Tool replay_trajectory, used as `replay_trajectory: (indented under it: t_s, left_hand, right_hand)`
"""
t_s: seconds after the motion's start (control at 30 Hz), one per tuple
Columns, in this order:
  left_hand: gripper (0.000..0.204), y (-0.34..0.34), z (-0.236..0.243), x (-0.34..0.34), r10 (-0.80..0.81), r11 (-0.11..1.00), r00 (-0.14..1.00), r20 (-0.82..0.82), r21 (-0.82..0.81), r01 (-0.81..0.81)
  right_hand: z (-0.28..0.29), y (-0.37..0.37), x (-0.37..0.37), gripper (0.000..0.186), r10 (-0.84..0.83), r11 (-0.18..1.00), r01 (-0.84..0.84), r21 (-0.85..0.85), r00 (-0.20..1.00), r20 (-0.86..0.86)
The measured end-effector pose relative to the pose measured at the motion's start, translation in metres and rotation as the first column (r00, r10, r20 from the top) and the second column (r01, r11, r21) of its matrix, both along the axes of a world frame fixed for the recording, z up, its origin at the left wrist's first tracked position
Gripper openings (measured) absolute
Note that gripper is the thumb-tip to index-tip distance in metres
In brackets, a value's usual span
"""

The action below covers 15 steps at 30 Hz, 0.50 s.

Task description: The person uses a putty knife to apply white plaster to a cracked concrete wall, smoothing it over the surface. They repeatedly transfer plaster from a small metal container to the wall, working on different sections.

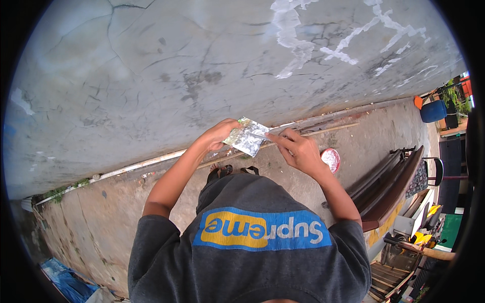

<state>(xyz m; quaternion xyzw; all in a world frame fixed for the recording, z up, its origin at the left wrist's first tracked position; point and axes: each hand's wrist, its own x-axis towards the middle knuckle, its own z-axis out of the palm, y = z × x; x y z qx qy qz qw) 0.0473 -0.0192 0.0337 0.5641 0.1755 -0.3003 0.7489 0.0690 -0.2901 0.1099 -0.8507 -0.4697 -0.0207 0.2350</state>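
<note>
Several jagged white filler streaks [290, 33] already sit toward the grey plaster wall's [151, 55] right edge; dark cracks [129, 6] further left look bare, so I'd guess plenty remains. Left hand [221, 134] pinches a square, silvery, white-smeared plate [245, 144] by the wall's bottom edge; right hand [298, 150] pinches a thin metal blade [257, 136] over it.

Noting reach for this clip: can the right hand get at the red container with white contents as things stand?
Probably not without stooping: the red container appears to sit on the ground, below the right hand, which also holds a thin tool at the smeared plate. Nothing visible blocks the way, though.
</note>
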Motion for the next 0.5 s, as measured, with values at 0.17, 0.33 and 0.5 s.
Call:
replay_trajectory:
  t_s: [0.17, 0.33, 0.5]
  left_hand:
    - [0.028, 0.004, -0.004, -0.002, -0.011, 0.999, 1.000, -0.019, -0.038, 0.011]
    - [0.032, 0.006, -0.010, -0.006, 0.083, 0.996, 0.996, -0.023, -0.032, -0.084]
    - [0.052, 0.033, -0.004, -0.023, 0.211, 0.972, 0.975, 0.076, 0.089, -0.217]
  right_hand:
    - [-0.008, 0.007, -0.009, 0.041, -0.011, 1.000, 0.013, 0.023, 0.998, -0.067]
    - [-0.007, 0.001, -0.008, 0.030, -0.042, 0.961, 0.207, 0.182, 0.764, -0.644]
    - [0.023, -0.009, 0.029, 0.032, 0.249, 0.773, 0.510, 0.379, 0.305, -0.919]
